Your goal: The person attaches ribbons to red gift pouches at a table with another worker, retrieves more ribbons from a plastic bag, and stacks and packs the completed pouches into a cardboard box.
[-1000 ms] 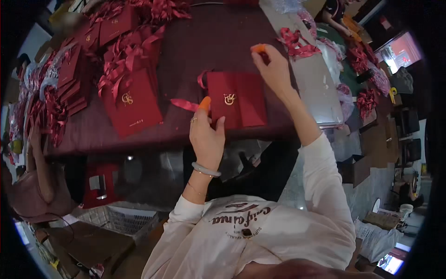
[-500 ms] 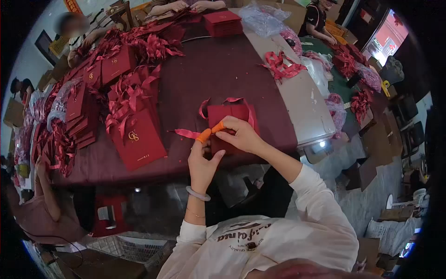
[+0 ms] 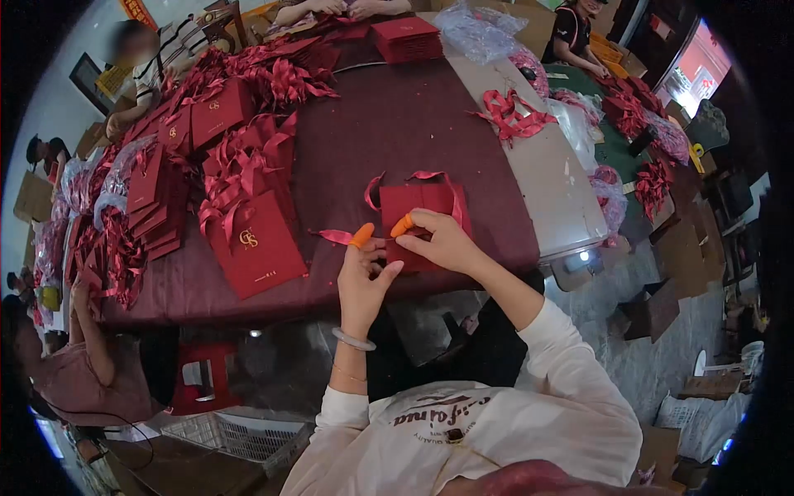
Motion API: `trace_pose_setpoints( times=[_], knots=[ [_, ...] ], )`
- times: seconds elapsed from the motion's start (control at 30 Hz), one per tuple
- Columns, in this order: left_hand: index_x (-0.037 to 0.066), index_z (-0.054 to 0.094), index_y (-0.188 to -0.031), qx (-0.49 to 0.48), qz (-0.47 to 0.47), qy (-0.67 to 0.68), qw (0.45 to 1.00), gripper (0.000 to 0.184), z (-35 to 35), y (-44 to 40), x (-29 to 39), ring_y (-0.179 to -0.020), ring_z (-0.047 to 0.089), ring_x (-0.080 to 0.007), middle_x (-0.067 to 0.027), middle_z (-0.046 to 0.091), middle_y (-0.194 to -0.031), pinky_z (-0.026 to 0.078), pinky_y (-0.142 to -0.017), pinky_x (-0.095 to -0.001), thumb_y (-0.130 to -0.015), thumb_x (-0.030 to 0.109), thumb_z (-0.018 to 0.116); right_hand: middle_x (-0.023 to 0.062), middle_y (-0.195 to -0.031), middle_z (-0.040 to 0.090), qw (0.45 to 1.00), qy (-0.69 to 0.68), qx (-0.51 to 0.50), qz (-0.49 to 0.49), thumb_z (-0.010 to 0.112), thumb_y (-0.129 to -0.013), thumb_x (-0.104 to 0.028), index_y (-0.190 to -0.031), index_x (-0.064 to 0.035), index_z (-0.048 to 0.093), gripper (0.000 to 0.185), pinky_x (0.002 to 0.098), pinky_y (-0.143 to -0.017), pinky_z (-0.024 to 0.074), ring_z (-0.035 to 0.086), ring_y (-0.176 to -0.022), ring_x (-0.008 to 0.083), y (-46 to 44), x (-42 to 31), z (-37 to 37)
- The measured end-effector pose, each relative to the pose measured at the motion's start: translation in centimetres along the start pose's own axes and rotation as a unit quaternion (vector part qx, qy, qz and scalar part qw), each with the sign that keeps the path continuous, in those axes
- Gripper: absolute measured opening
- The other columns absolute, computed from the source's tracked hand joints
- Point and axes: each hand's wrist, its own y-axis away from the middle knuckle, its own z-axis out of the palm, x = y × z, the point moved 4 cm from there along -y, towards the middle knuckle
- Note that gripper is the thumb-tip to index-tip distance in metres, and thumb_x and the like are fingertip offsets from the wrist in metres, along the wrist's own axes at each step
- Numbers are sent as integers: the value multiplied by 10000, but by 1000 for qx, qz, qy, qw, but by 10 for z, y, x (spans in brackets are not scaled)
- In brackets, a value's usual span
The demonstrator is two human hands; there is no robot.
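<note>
1. Through the head view I find the bag (image 3: 403,201) at the centre of the frame, lying on the dark red cloth (image 3: 397,124) near its front edge; the right hand (image 3: 445,241) covers part of it.
2. The left hand (image 3: 361,279) is at the bag's lower left side. Its thumb stands away from the forefinger, which wears an orange cap (image 3: 362,236). A ribbon (image 3: 333,236) end shows just beside this cap; whether the fingers grasp it, I cannot tell.
3. The right hand is over the bag, its capped forefinger bent towards the thumb. If something thin is pinched there, I cannot tell.
4. I judge the bag to be light and rather stiff, like card, so hard pressing could crease it. I would hold it flat by its side edges.
5. The ribbon looks soft and shiny, probably slippery; I would take it close to its end.
6. At the left of the frame lie more bags (image 3: 263,263).
</note>
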Motion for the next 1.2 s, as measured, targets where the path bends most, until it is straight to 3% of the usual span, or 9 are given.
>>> trace_pose_setpoints(
  times=[0.17,0.2,0.33,0.5,0.8,0.83,0.97,1.03,1.2],
  knots=[
    [18,387,-1299,-26,-28,99,994,634,-4,-1,-8,-911,522,-116,-85,552,-1115,436,-769,-235,-742,-39,684,47,-908,592,1000,-10,15,-7,622,-812,-71,-952,2,607,159,248,-771,439,558,-879,111,1,5,2],
    [11,379,-1301,-41,-15,127,991,635,-3,-1,-12,-901,525,-114,-92,554,-1132,435,-761,-233,-746,-32,684,85,-922,603,999,-26,34,10,625,-816,-113,-963,-12,610,180,280,-751,451,573,-859,140,1,9,3],
    [11,384,-1296,-26,-5,97,995,649,-3,1,-6,-903,519,-109,-83,562,-1114,426,-740,-213,-733,-14,706,28,-896,575,1000,6,10,-6,614,-820,-77,-959,1,600,160,227,-739,435,550,-825,94,2,7,3],
    [16,413,-1278,-15,-8,136,991,626,-2,2,-10,-898,509,-93,-70,562,-1109,419,-737,-209,-727,-16,710,37,-866,548,998,61,-26,-7,602,-810,-57,-934,1,591,137,210,-660,420,528,-773,87,5,-3,7],
    [27,426,-1271,-16,-19,131,991,614,-3,4,-9,-889,520,-104,-69,558,-1113,424,-732,-213,-725,-45,697,86,-858,545,988,140,-6,-57,592,-818,-180,-940,-22,572,200,296,-630,450,564,-714,205,4,0,8],
    [23,424,-1272,-20,-12,115,993,618,-3,3,-13,-895,513,-98,-69,550,-1122,422,-725,-208,-723,-48,698,56,-832,510,994,102,-20,-26,607,-808,-78,-922,4,562,147,230,-610,407,500,-715,111,4,2,8],
    [17,422,-1269,-23,0,138,990,608,-3,4,-14,-880,511,-93,-71,553,-1112,421,-719,-203,-729,-39,696,53,-838,504,993,111,-16,-19,588,-813,-62,-917,5,555,128,229,-604,404,494,-715,105,4,1,9],
    [17,419,-1269,-26,-9,123,992,611,-4,3,-13,-876,511,-95,-74,552,-1113,427,-718,-208,-727,-40,697,79,-831,529,994,99,-5,-43,602,-807,-144,-920,-22,558,172,269,-591,430,522,-661,167,1,4,10],
    [9,410,-1274,-19,-9,106,994,612,-3,2,-10,-871,516,-100,-90,558,-1096,437,-725,-208,-734,-30,696,87,-828,521,990,137,-26,-36,583,-817,-123,-922,-13,552,155,286,-586,420,512,-645,187,2,-1,7]
  ],
)
